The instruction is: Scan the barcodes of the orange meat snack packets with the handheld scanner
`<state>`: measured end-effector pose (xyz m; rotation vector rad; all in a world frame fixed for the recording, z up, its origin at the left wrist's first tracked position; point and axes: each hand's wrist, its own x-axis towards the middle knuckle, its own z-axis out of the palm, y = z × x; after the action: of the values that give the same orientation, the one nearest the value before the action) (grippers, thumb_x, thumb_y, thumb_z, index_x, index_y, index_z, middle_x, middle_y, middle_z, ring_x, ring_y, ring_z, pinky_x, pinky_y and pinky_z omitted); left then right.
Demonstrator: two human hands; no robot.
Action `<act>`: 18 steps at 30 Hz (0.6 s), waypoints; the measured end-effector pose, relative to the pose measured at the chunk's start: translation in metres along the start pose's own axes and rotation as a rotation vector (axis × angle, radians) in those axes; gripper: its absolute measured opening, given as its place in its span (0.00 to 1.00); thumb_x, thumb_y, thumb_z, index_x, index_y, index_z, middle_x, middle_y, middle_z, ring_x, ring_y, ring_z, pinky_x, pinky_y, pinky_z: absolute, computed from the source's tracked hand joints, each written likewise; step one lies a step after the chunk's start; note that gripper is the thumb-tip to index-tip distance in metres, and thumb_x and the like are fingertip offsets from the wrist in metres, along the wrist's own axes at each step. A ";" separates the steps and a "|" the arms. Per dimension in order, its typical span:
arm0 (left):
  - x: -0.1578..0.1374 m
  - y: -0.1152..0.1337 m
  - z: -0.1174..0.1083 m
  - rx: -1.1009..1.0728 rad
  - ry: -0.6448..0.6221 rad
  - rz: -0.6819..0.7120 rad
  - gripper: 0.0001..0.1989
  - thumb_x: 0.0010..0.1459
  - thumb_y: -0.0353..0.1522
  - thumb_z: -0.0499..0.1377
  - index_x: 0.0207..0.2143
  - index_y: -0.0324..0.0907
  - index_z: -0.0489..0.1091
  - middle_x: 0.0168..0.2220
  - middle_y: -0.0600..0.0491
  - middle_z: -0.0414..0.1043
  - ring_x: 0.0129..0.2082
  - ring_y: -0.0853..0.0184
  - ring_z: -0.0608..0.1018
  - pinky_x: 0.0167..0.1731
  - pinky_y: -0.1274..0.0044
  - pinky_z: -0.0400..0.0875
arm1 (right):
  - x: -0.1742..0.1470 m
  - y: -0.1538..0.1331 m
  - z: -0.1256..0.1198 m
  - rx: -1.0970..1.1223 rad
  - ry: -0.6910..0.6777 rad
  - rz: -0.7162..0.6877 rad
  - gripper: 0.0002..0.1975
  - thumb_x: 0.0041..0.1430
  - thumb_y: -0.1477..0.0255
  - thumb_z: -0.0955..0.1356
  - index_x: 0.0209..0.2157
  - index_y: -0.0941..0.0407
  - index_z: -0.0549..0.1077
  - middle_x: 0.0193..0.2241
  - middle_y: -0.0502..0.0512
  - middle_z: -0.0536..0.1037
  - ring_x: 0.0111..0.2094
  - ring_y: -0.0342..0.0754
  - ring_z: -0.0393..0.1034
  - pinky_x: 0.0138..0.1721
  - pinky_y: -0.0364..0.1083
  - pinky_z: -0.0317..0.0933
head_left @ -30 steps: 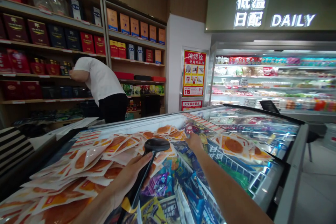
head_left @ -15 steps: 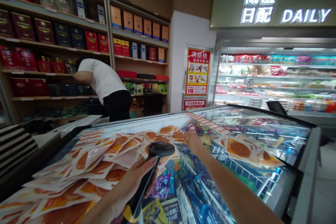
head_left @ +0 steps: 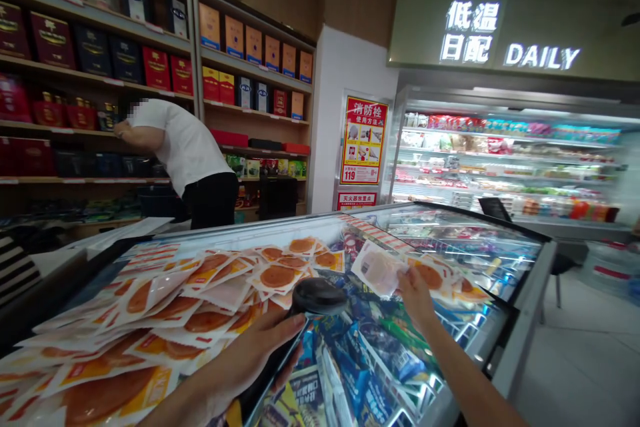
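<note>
My left hand (head_left: 267,350) is closed around the handle of a black barcode scanner (head_left: 320,296) with a yellow part low on its grip. In my right hand (head_left: 419,293) I pinch one flat packet (head_left: 377,269) by its edge, its pale back facing up. It is held over the glass top of the freezer, left of a few similar packets (head_left: 431,273). A big overlapping pile of packets with round orange-brown pieces inside (head_left: 205,321) covers the left of the glass, partly behind my left hand.
Blue bags (head_left: 350,373) lie in wire baskets under the freezer glass (head_left: 430,220). Beyond it a person in a white shirt (head_left: 183,143) bends toward shelves of boxed goods (head_left: 255,47). A lit chiller (head_left: 505,167) stands at the back right, with water bottles (head_left: 607,267) on the floor.
My right hand has moved right from the far end of the pile, now with a packet in it. The left hand still holds the scanner. The view has turned slightly right.
</note>
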<state>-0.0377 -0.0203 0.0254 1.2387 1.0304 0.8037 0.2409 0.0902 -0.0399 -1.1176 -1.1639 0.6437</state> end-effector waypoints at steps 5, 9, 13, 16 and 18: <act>0.000 0.001 -0.001 0.010 -0.022 0.038 0.19 0.44 0.47 0.51 0.24 0.39 0.60 0.16 0.57 0.62 0.12 0.77 0.61 0.12 0.83 0.50 | -0.007 0.000 -0.008 0.170 0.041 0.076 0.10 0.43 0.64 0.62 0.27 0.54 0.60 0.22 0.49 0.66 0.21 0.42 0.61 0.20 0.43 0.58; -0.001 0.002 -0.001 0.013 -0.062 0.060 0.18 0.45 0.47 0.50 0.23 0.39 0.59 0.17 0.57 0.62 0.12 0.77 0.61 0.12 0.83 0.50 | -0.007 0.000 -0.009 0.186 0.053 0.075 0.11 0.43 0.64 0.62 0.29 0.54 0.60 0.22 0.49 0.66 0.20 0.42 0.59 0.20 0.43 0.58; -0.004 0.003 0.001 -0.005 -0.074 0.015 0.17 0.45 0.45 0.51 0.24 0.40 0.59 0.18 0.57 0.62 0.13 0.78 0.61 0.13 0.84 0.50 | -0.006 0.003 -0.010 0.156 0.042 0.067 0.11 0.44 0.64 0.62 0.31 0.54 0.61 0.24 0.50 0.66 0.21 0.42 0.59 0.21 0.43 0.58; -0.006 0.003 0.001 -0.011 -0.068 -0.003 0.16 0.45 0.45 0.52 0.23 0.40 0.58 0.19 0.57 0.62 0.13 0.78 0.61 0.13 0.85 0.52 | -0.005 0.006 -0.011 0.123 0.033 0.054 0.11 0.45 0.64 0.61 0.31 0.54 0.61 0.24 0.50 0.66 0.21 0.41 0.59 0.21 0.42 0.58; -0.006 0.004 0.000 -0.015 -0.071 0.011 0.17 0.45 0.45 0.52 0.24 0.40 0.58 0.18 0.58 0.61 0.13 0.78 0.61 0.13 0.84 0.52 | -0.003 0.009 -0.012 0.102 0.029 0.037 0.11 0.46 0.63 0.61 0.31 0.54 0.61 0.24 0.49 0.66 0.21 0.41 0.59 0.22 0.42 0.58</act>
<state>-0.0397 -0.0255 0.0309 1.2528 0.9593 0.7696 0.2523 0.0865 -0.0498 -1.0608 -1.0760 0.7053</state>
